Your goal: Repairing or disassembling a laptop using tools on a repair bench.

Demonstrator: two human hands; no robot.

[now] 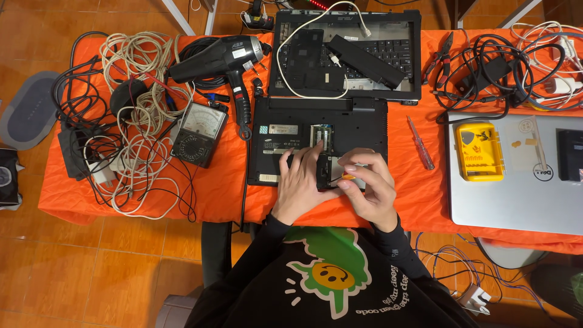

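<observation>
Both hands on the upturned laptop, near the worktop's front edge.

Your laptop (316, 143) lies matte black on orange cloth (225, 182), hemmed by a cable tangle (133, 121), meter (198, 133) and heat gun (225, 61) to the left; bare cloth shows only beside the red screwdriver (420, 143). Left hand (299, 185) rests flat, fingers spread, on the casing. Right hand (369, 185) is pinched around a small orange-handled tool (347, 177).

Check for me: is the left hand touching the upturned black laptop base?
Touching. The head view shows the left hand lying flat on the black laptop base, fingers spread over its underside, with no gap visible beside the right hand.
</observation>
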